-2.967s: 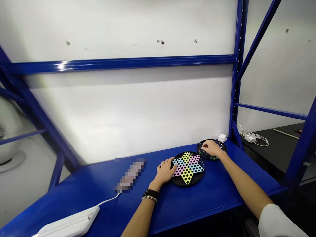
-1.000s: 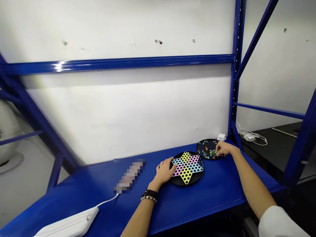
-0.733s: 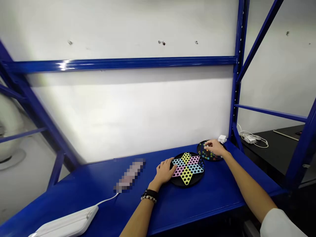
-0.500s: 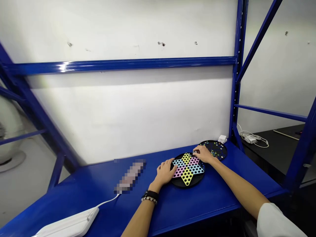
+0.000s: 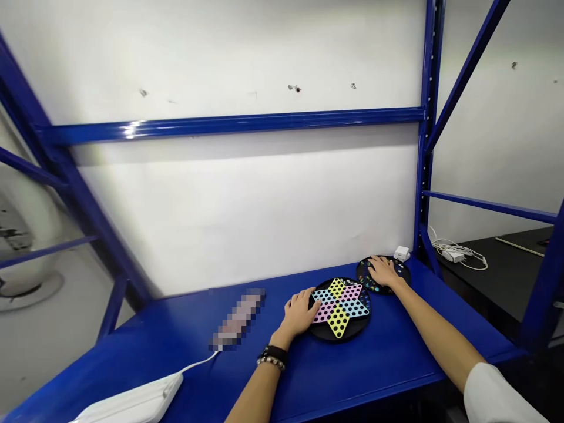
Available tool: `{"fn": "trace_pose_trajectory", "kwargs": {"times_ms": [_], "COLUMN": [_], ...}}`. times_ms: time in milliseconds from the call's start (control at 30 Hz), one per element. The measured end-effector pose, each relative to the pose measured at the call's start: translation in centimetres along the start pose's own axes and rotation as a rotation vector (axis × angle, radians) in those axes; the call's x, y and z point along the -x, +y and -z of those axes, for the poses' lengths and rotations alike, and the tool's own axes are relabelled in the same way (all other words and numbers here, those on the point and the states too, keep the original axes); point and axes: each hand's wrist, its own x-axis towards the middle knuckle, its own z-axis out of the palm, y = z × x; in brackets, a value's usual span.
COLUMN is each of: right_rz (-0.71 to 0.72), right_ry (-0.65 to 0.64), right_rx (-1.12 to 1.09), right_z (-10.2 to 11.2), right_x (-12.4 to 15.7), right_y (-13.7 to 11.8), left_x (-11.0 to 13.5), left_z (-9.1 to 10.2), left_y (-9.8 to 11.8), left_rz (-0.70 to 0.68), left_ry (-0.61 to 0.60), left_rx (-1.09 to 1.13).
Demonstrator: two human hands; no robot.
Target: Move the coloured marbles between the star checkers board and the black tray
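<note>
A round black Chinese-checkers board (image 5: 340, 305) with a star of yellow, pink and pale blue fields lies on the blue shelf (image 5: 388, 352). My left hand (image 5: 301, 311) rests at its left rim, fingers curled against the edge. Behind it to the right sits a round black tray (image 5: 402, 271) holding several coloured marbles. My right hand (image 5: 383, 271) lies over that tray with its fingers bent down among the marbles; what they hold, if anything, is hidden.
A small white charger block (image 5: 401, 254) stands behind the tray by the blue upright (image 5: 423, 176). A white flat device (image 5: 127, 402) with a cable lies at the front left. A blurred patch (image 5: 238, 317) sits mid-shelf. A black table (image 5: 493, 276) with white cables is to the right.
My right hand went from the marble tray to the board's far side half a second ago and is back over the tray now. The left hand stayed at the board's rim.
</note>
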Motion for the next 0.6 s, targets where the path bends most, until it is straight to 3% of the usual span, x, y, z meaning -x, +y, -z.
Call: {"fn": "trace_pose_trajectory", "kwargs": {"times_ms": [133, 367, 600], "right_rz": [-0.022, -0.030, -0.045], "right_ry": [-0.111, 0.016, -0.069], "right_rx": [0.026, 0.117, 0.122], "right_z": [-0.8, -1.0, -1.3], "right_x": [-0.9, -1.4, -1.8], "right_y": [0.7, 0.9, 1.6], "left_x": [0.1, 0.2, 0.3], "left_z": [0.1, 0.2, 0.5], "left_y": [0.1, 0.4, 0.6], "left_rz": [0.005, 0.001, 0.007], "left_ry": [-0.011, -0.009, -0.018], "left_rx": [0.006, 0.030, 0.026]}}
